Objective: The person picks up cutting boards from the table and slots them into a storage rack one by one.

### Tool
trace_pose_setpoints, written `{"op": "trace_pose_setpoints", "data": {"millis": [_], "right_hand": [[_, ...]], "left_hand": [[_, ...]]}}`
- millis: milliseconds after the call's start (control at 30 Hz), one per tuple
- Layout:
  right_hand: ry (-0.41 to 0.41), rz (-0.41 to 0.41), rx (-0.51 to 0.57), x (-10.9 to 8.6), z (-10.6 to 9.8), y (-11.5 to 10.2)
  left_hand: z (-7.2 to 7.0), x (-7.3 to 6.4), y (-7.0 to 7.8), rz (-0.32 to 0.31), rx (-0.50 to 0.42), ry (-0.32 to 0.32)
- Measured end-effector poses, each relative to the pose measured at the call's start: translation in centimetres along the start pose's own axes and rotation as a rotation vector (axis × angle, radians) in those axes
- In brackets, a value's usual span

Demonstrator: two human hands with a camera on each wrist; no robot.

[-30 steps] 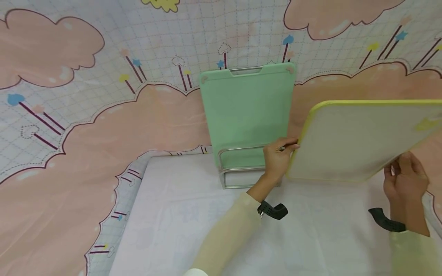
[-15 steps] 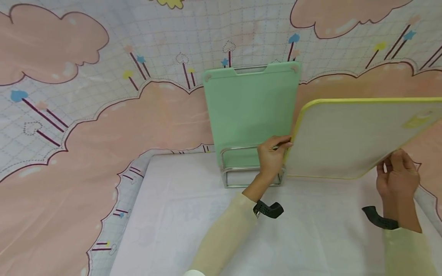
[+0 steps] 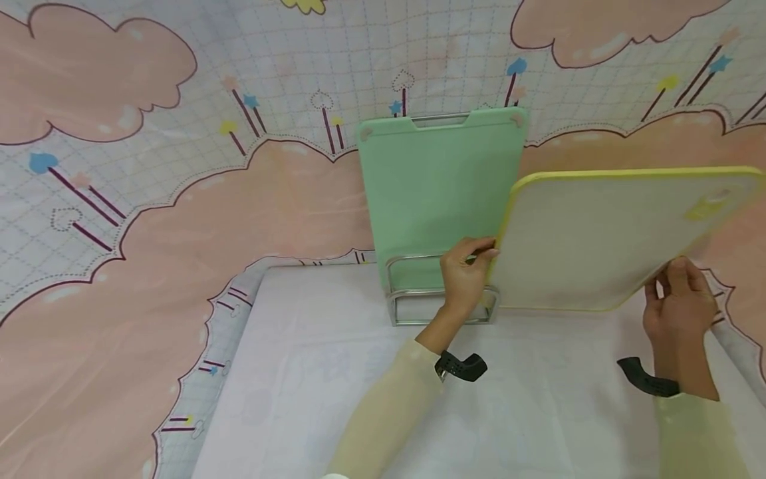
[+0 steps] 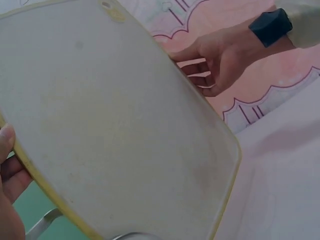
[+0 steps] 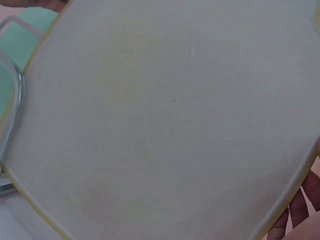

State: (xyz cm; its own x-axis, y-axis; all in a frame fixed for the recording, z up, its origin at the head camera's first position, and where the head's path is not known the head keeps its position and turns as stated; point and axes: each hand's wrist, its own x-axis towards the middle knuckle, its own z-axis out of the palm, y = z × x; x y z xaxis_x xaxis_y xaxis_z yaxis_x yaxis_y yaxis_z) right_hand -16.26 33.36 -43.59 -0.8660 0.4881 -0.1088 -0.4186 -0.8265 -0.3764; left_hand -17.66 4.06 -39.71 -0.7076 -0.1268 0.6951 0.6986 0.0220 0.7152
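Observation:
A white cutting board (image 3: 604, 246) with a yellow rim is held up at a slant, right of the rack. My left hand (image 3: 465, 276) pinches its left edge between thumb and fingers. The right hand (image 3: 682, 299) grips the lower right edge; in the left wrist view the fingers of this right hand (image 4: 222, 62) curl behind the rim. A green cutting board (image 3: 443, 179) stands upright in a metal wire rack (image 3: 413, 293). In the head view the white board's lower left corner overlaps the rack's right side. A yellow-edged hole (image 3: 706, 205) marks its upper right corner.
The rack stands on a table with a white cover (image 3: 323, 372), near its back edge. Behind hangs a patterned cloth (image 3: 287, 199) with clouds and a grid. Black bands (image 3: 461, 366) sit on both wrists.
Both hands have carried the white cutting board leftward, so its left edge now lies closer to the rack and green board. The head view has shifted slightly.

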Motion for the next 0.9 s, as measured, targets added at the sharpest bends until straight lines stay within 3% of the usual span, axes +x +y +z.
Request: {"op": "trace_pose_setpoints", "data": {"millis": [167,333,467,633,900], "right_hand": [[-0.062,-0.105,-0.103,-0.6,0.4,1.1],[-0.208,-0.151,-0.211,-1.3,-0.1,2.2],[-0.251,-0.178,-0.238,-1.6,-0.5,2.8],[-0.241,-0.190,-0.301,-1.9,-0.6,3.1],[-0.164,-0.249,-0.535,-2.3,-0.4,3.4]], "left_hand": [[-0.6,-0.3,-0.2,-0.057,-0.027,0.043],[-1.2,-0.3,-0.4,-0.085,-0.036,0.053],[-1.7,-0.2,-0.4,-0.100,-0.010,0.051],[-2.4,-0.2,-0.4,-0.155,0.011,0.063],[-3.1,-0.2,-0.5,-0.155,0.031,0.072]]}}
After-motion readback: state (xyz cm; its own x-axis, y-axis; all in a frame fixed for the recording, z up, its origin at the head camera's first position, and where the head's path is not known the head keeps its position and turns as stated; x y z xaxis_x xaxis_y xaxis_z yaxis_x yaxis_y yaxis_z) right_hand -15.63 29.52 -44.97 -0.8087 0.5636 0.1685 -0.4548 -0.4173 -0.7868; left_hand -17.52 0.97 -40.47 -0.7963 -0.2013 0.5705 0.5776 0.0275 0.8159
